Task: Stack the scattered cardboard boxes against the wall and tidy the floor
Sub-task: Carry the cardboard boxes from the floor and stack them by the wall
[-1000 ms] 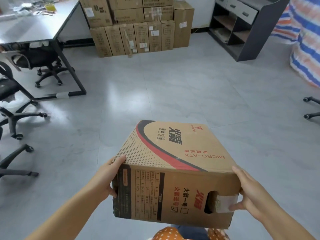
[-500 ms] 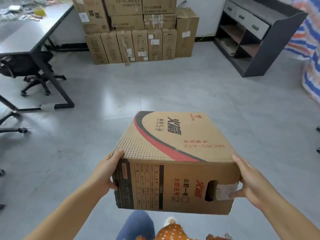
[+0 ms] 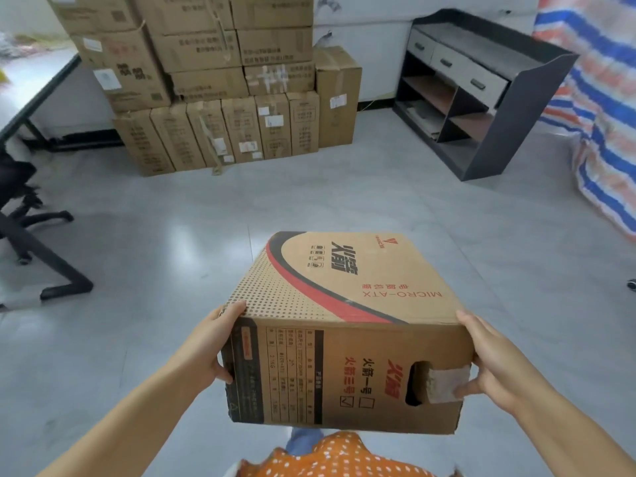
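Two bare hands hold a printed cardboard box (image 3: 347,325) in the air above the grey floor (image 3: 172,253): the left hand (image 3: 210,342) curls around its near left corner, and the right hand (image 3: 488,359) clasps its right end, thumb on a taped patch by the cut-out handle. Ahead, stacked boxes (image 3: 213,84) stand against the wall, a dark shelf unit (image 3: 481,94) to their right.

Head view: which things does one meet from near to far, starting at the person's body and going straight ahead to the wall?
Orange dotted clothing → carried cardboard box held between left hand and right hand → bare grey floor → stacked cardboard boxes → white wall.
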Action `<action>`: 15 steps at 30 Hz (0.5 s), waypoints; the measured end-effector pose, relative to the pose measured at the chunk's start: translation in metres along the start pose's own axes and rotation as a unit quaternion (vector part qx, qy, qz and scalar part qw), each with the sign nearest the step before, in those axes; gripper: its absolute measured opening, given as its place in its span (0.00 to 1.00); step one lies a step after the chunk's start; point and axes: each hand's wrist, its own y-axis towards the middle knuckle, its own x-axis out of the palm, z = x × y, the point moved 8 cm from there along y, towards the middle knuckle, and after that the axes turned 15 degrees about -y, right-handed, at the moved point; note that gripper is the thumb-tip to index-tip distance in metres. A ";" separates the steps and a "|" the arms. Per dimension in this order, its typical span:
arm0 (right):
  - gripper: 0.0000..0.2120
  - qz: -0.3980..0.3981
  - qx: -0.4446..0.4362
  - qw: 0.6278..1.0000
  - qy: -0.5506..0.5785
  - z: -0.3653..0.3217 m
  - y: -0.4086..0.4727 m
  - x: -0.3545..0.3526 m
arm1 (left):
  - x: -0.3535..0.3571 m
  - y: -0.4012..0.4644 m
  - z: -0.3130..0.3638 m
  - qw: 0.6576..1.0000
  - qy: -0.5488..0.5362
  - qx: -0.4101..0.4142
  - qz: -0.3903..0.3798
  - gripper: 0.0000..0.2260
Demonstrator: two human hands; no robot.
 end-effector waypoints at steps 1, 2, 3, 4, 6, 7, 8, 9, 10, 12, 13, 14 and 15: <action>0.15 0.006 -0.002 1.000 0.009 -0.017 0.012 0.004 | 0.007 0.014 0.022 1.000 0.004 0.007 -0.010 0.12; 0.16 0.009 -0.004 1.000 0.018 -0.033 0.023 0.008 | 0.013 0.026 0.042 1.000 0.006 0.013 -0.017 0.12; 0.15 0.013 -0.004 1.000 0.025 -0.046 0.034 0.011 | 0.018 0.039 0.061 1.000 0.008 0.018 -0.021 0.11; 0.15 0.017 -0.003 0.999 0.030 -0.059 0.044 0.015 | 0.022 0.053 0.077 0.999 0.011 0.020 -0.023 0.11; 0.14 0.021 0.000 0.999 0.034 -0.084 0.066 0.023 | 0.030 0.080 0.105 0.999 0.017 0.018 -0.028 0.11; 0.14 0.023 0.001 0.999 0.034 -0.097 0.077 0.025 | 0.034 0.095 0.117 0.999 0.019 0.018 -0.029 0.11; 0.15 0.023 0.003 0.999 0.033 -0.110 0.089 0.028 | 0.038 0.108 0.129 0.999 0.020 0.016 -0.029 0.12; 0.16 0.021 0.006 0.999 0.031 -0.121 0.101 0.030 | 0.042 0.121 0.140 0.999 0.020 0.013 -0.026 0.12; 0.16 0.018 0.010 0.999 0.029 -0.132 0.115 0.032 | 0.046 0.134 0.150 0.999 0.020 0.008 -0.023 0.12; 0.16 0.012 0.014 1.000 0.022 -0.155 0.146 0.034 | 0.056 0.161 0.167 1.000 0.019 0.002 -0.017 0.12; 0.16 0.008 0.015 1.000 0.016 -0.168 0.163 0.035 | 0.062 0.175 0.176 1.000 0.018 0.000 -0.014 0.12; 0.16 0.004 0.015 1.000 0.009 -0.181 0.181 0.036 | 0.069 0.189 0.185 1.000 0.017 -0.001 -0.011 0.12; 0.16 -0.001 0.014 1.000 0.001 -0.197 0.200 0.037 | 0.075 0.204 0.196 1.000 0.015 -0.002 -0.008 0.12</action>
